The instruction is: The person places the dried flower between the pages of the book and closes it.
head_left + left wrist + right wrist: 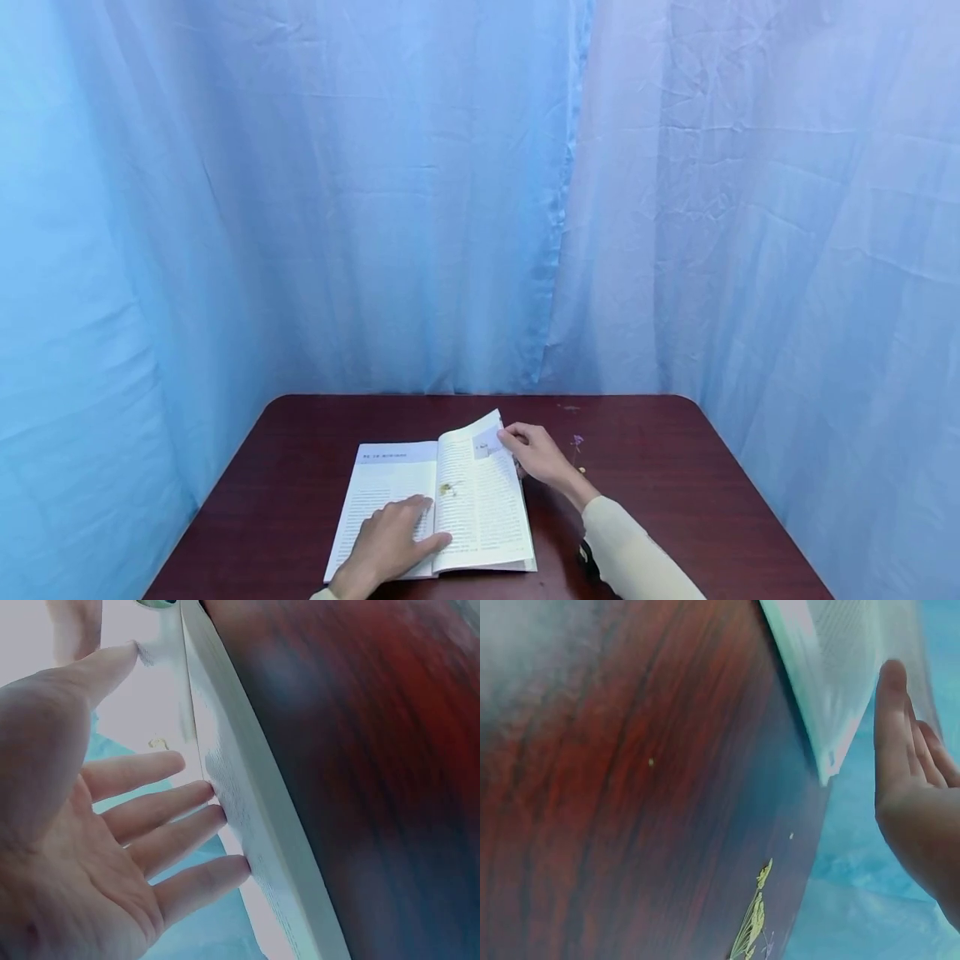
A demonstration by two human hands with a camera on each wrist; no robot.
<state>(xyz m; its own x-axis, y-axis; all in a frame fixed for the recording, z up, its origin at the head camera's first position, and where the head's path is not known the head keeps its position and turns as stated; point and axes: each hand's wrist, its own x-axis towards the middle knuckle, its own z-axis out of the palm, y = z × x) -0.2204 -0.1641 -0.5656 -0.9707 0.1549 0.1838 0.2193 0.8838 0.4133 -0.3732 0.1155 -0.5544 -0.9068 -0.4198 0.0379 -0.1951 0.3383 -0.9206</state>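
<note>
An open book (480, 533) lies on the table with its printed pages facing up. My left hand (390, 537) rests on the left page, fingers spread and thumb over the gutter; the left wrist view shows its fingertips touching the paper. My right hand (536, 454) pinches the right page (495, 500) near its upper outer corner, and that page is raised there. A small pressed flower (446, 489), yellow and white, lies on the right page beside the gutter. From the right wrist view, the fingertips are behind the raised paper.
Right of the book lie a purple flower (577, 442) and a dried yellowish sprig (756, 922). Tiny plant bits are scattered on the dark red table (675, 500). A black object (588, 558) is partly hidden by the right sleeve. Blue curtains (420, 208) hang behind the table.
</note>
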